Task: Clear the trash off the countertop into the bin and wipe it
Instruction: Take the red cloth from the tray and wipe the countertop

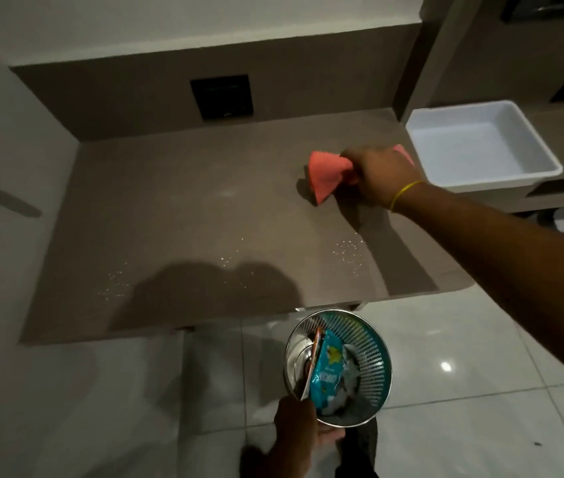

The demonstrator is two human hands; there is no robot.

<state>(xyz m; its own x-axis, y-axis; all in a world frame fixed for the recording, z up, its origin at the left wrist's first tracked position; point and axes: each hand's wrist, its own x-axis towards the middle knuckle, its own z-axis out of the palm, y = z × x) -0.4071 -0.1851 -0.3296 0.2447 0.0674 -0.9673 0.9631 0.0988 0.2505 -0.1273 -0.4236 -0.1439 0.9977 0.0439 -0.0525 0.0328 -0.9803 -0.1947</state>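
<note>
Bunching soft, light cloth (329, 175) in right hand (382, 175) near counter's (170, 208) right edge — left hand (299, 427) gripping bin (375, 353) rim.

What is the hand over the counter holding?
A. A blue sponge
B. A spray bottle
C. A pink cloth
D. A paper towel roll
C: the right hand grips a bunched pink cloth on the brown countertop, while the left hand holds the metal bin below the counter's edge.
</note>
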